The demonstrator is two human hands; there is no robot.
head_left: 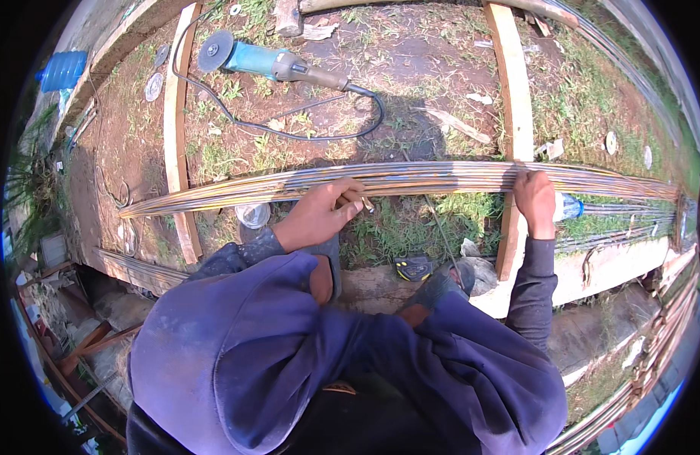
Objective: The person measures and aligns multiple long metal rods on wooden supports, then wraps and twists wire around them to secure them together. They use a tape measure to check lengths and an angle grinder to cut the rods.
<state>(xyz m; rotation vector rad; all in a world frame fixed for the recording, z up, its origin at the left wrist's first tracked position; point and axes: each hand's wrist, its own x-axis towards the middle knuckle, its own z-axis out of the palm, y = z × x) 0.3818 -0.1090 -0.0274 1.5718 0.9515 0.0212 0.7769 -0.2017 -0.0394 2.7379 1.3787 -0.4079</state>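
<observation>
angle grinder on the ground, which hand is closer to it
Left. The left hand rests on the steel rods just below the angle grinder; the right hand presses the rods farther off to the right.

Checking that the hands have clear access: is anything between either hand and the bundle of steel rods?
Nothing visible. The left hand already rests against the bundle of steel rods, holding a small stick-like object I cannot identify. The right hand lies on the rods where they cross the wooden plank.
</observation>
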